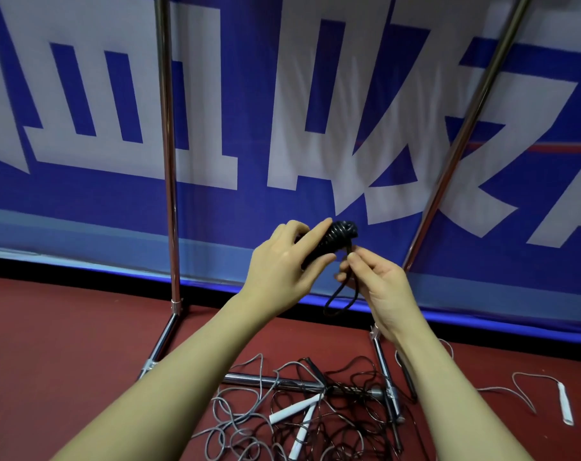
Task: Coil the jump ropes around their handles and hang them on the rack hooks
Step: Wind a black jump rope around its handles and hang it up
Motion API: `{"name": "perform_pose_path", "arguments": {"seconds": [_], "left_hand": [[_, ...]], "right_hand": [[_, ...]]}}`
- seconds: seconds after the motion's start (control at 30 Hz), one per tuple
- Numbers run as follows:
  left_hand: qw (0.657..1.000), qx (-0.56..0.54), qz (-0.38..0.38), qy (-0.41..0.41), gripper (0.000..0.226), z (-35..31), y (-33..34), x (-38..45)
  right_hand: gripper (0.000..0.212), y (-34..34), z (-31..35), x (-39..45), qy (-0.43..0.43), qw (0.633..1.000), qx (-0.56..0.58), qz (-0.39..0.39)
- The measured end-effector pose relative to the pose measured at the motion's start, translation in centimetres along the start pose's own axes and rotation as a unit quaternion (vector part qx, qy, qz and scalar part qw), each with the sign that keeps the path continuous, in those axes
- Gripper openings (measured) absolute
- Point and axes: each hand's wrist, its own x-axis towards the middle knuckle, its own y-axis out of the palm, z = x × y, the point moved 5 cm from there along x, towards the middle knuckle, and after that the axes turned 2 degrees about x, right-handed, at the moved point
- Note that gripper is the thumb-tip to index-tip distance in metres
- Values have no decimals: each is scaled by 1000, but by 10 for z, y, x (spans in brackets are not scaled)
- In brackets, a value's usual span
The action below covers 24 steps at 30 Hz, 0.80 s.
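A black jump rope [339, 235] is wound in tight turns around its handles. My left hand [287, 266] grips the bundle around its lower part. My right hand [375, 284] pinches the rope's free end just below the coil, and a short black loop [340, 302] hangs down from my fingers. On the red floor below lie tangled loose ropes: a grey one with white handles [294, 410] and a dark one [355, 417]. No rack hooks show in this view.
Two chrome rack uprights [167, 161] [462, 134] rise in front of a blue and white banner [282, 111]. The rack's base bars [272, 382] cross the floor under the ropes. Another white-handled grey rope [565, 405] lies at the right.
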Motion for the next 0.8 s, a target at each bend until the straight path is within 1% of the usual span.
{"name": "perform_pose_path", "arguments": {"seconds": [0.07, 0.13, 0.2, 0.27, 0.33, 0.4, 0.47, 0.53, 0.57, 0.63, 0.7, 0.73, 0.8], "left_hand": [[996, -76, 17, -38, 50, -2, -2, -2], [984, -149, 46, -86, 52, 0, 0, -3], [976, -183, 75, -96, 57, 3, 5, -4], [975, -185, 92, -77, 64, 6, 9, -5], [982, -150, 94, -68, 62, 6, 11, -5], [994, -72, 66, -48, 59, 3, 9, -2], [998, -40, 24, -35, 54, 0, 6, 1], [994, -89, 7, -63, 51, 0, 2, 2], [987, -134, 11, -84, 51, 1, 1, 1], [963, -233, 42, -125, 50, 3, 5, -2], [941, -290, 69, -157, 48, 2, 11, -4], [942, -285, 75, -161, 48, 1, 13, -5], [961, -224, 81, -138, 55, 0, 13, -4]], "right_hand": [[17, 2, 1, 0, 0, 1000, -2, 9], [17, 1, 1, 0, -3, 1000, 2, 2], [15, -2, 2, -2, -10, 1000, 5, -15], [24, -5, 2, -3, -18, 999, -10, -26], [31, -5, 1, -3, -20, 999, -20, -35], [29, -4, 3, -2, -25, 998, -17, -48], [26, -2, 6, -2, -31, 998, -1, -47], [18, 1, 7, -1, -27, 999, 30, -20], [20, 3, 6, -1, -22, 999, 39, -6], [27, 3, 4, -1, -14, 999, 34, 13], [22, 3, 3, -1, -16, 1000, 13, 8], [20, 2, 3, -1, -17, 1000, 4, -6], [17, 0, 5, -2, -22, 999, -2, -28]]}}
